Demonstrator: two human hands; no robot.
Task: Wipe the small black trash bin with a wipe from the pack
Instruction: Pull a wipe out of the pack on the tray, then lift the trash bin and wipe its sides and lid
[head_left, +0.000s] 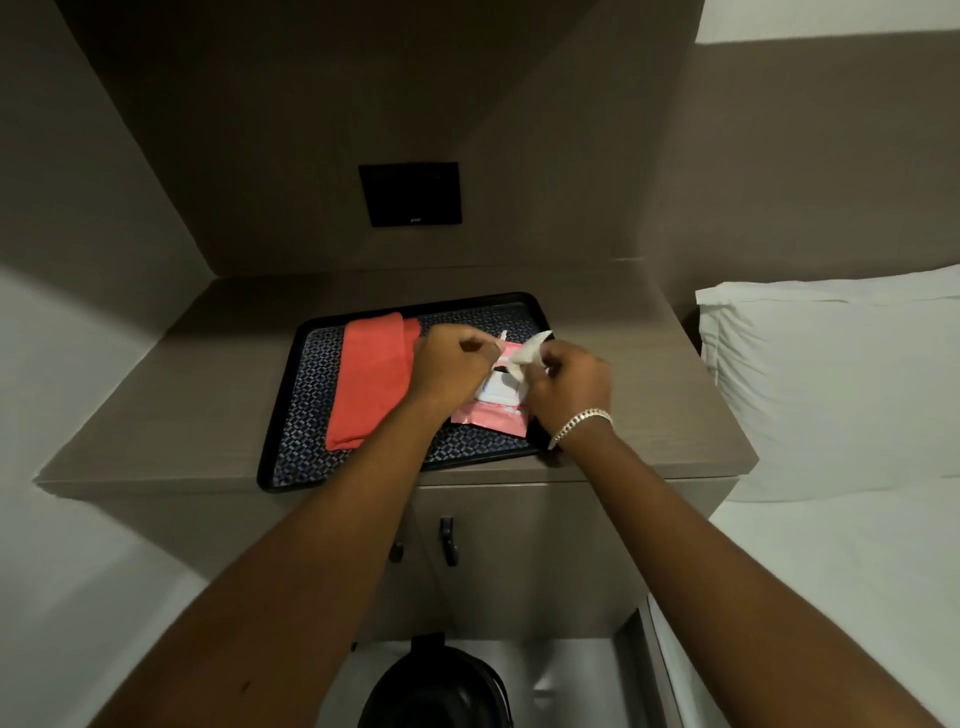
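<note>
Head view: right hand (569, 382) pinches a limp, light wipe (530, 353) by its corner; left hand (452, 364) grips the pack (491, 413) flap.

Present: two hands, left hand (453, 364) and right hand (569, 387); one pink wipe pack (491, 418); one white wipe (530, 353); one orange cloth (371, 379); one tray (301, 415); one black trash bin (436, 691); one pillow (831, 384).

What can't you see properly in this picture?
- Small black trash bin: head view, cut off by the bottom edge and partly behind the left forearm.
- Wipe pack: mostly covered by both hands; its print is too blurred to read.
- Left hand: its grip is hidden behind the knuckles.
</note>
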